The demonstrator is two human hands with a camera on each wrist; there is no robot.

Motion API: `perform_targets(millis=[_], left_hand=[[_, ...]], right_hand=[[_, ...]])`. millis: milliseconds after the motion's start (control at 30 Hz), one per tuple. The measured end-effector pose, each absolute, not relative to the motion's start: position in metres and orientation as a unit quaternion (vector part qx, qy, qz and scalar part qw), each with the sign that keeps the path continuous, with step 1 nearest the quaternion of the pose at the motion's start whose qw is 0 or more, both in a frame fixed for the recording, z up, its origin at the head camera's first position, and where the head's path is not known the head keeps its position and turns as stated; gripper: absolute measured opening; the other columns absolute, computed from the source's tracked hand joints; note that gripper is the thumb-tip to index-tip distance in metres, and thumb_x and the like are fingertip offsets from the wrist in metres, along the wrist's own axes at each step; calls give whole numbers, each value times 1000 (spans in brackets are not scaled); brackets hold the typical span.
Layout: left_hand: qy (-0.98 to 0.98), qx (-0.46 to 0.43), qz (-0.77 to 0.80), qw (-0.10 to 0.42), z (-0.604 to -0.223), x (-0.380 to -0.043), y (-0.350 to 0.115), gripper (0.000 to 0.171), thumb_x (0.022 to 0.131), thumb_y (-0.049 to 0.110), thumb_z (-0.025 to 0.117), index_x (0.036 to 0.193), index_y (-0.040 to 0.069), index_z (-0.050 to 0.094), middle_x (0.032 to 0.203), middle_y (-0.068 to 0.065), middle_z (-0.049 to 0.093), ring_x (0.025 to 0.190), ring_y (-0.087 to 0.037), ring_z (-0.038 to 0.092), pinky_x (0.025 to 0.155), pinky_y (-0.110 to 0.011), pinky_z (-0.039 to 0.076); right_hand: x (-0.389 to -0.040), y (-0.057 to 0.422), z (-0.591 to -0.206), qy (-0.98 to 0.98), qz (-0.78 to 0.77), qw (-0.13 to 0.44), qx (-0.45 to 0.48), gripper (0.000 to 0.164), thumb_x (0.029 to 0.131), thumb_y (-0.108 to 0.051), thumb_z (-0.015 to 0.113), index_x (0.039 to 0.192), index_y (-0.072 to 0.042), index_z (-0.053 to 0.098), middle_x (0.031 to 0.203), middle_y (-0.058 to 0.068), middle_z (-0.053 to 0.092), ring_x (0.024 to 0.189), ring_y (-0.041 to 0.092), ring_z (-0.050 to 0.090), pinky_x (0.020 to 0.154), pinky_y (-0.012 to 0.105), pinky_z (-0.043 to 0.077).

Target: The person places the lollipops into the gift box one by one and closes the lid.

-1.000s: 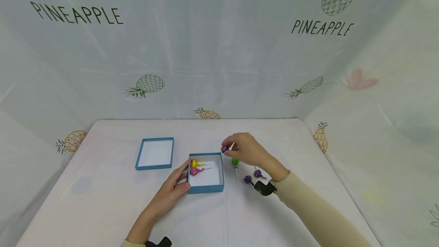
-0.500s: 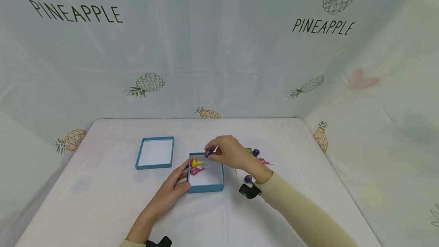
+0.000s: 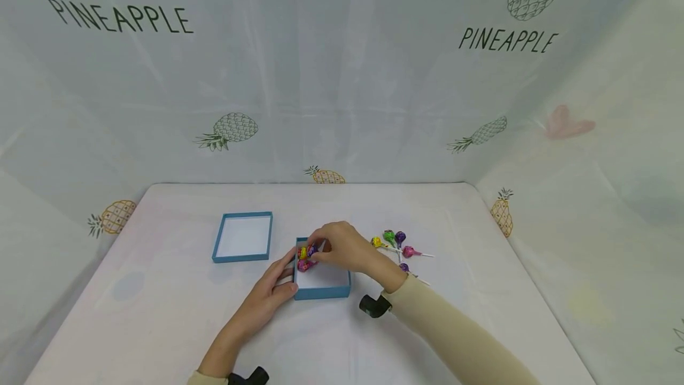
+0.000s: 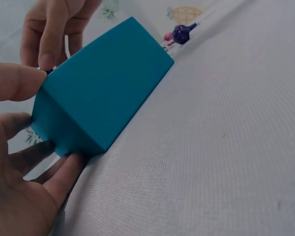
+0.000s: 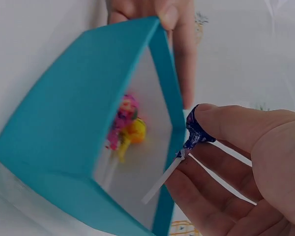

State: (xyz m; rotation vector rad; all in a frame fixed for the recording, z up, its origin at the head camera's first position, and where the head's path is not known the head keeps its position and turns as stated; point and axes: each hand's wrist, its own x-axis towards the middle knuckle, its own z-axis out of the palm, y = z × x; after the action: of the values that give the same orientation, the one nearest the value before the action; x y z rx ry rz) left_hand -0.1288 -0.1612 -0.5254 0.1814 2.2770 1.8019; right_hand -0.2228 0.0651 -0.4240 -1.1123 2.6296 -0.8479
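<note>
Right hand (image 3: 342, 248) pinches purple lollipop (image 5: 194, 132) by its wrapped head at blue box's (image 3: 322, 294) 11 o'clock corner, stick left free. Left hand (image 3: 271, 290), fingers spread, rests against 9 o'clock wall, apparently steadying it. Loose lollipops (image 3: 408, 251) at 2 o'clock, presumably within easy reach.

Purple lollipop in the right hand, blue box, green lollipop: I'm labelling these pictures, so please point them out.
Purple lollipop (image 5: 198, 132): right wrist view, on its wrapper.
Blue box (image 3: 322, 293): head view, on its near outer wall.
Green lollipop (image 3: 389, 236): head view, on its wrapped head.
</note>
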Motion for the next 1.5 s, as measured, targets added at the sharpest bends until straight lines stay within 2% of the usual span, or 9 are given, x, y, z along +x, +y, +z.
perform_targets(millis=[100,200,333,533,700,867,1067,1267,1500], left_hand=[[772,66,621,118,-526,-129,-162,70,108,29,63,168,41,28,173,-3,29,154,-32,38,107,-14,40],[768,69,625,119,-526,-129,-162,70,108,28,63,168,39,28,173,-4,29,154,-32,39,106,-13,40],[765,73,629,118,-526,-129,-162,71,108,27,63,169,37,27,173,-5,29,153,-32,39,106,-14,41],[764,73,631,116,-524,-128,-161,71,108,27,63,168,37,29,172,-4,30,153,-32,40,107,-15,41],[762,89,633,109,-524,-128,-161,70,108,27,62,170,32,28,173,-9,28,153,-36,39,107,-15,41],[759,90,636,107,-525,-128,-160,70,108,26,62,170,31,29,172,-9,29,152,-34,40,108,-15,42],[760,86,635,111,-524,-128,-161,70,108,24,62,169,33,28,172,-6,30,152,-32,40,108,-15,41],[761,85,633,112,-524,-128,-161,70,108,27,62,169,34,28,170,-6,32,152,-32,41,106,-15,43],[762,85,632,108,-523,-127,-159,70,108,28,63,169,31,29,171,-10,32,150,-35,44,105,-17,45]], right_hand=[[-222,63,-430,879,-288,89,-369,28,94,-15,83,121,-7,80,108,2,78,81,9,68,72,17,55],[-222,61,-436,879,-291,93,-367,28,94,-14,83,121,-7,80,107,2,78,80,7,67,72,17,55],[-221,58,-445,883,-284,94,-362,29,94,-16,84,121,-8,80,106,0,78,79,0,64,72,14,54],[-218,55,-451,882,-278,93,-368,28,93,-17,85,118,-8,80,101,-3,77,80,-1,66,74,14,54],[-217,51,-454,879,-275,98,-377,22,93,-15,84,115,-11,81,101,-4,78,82,0,66,75,14,54],[-217,48,-458,879,-266,95,-384,16,94,-14,84,109,-14,82,98,-5,78,81,2,65,74,13,52],[-215,47,-462,877,-266,93,-390,15,93,-13,84,108,-13,82,97,-3,78,83,7,68,74,13,52],[-213,46,-467,879,-262,94,-386,17,92,-13,84,109,-12,81,98,-4,77,83,6,67,74,13,51],[-211,45,-466,879,-261,86,-390,17,92,-11,85,108,-10,81,95,-2,76,80,7,66,71,14,51]])
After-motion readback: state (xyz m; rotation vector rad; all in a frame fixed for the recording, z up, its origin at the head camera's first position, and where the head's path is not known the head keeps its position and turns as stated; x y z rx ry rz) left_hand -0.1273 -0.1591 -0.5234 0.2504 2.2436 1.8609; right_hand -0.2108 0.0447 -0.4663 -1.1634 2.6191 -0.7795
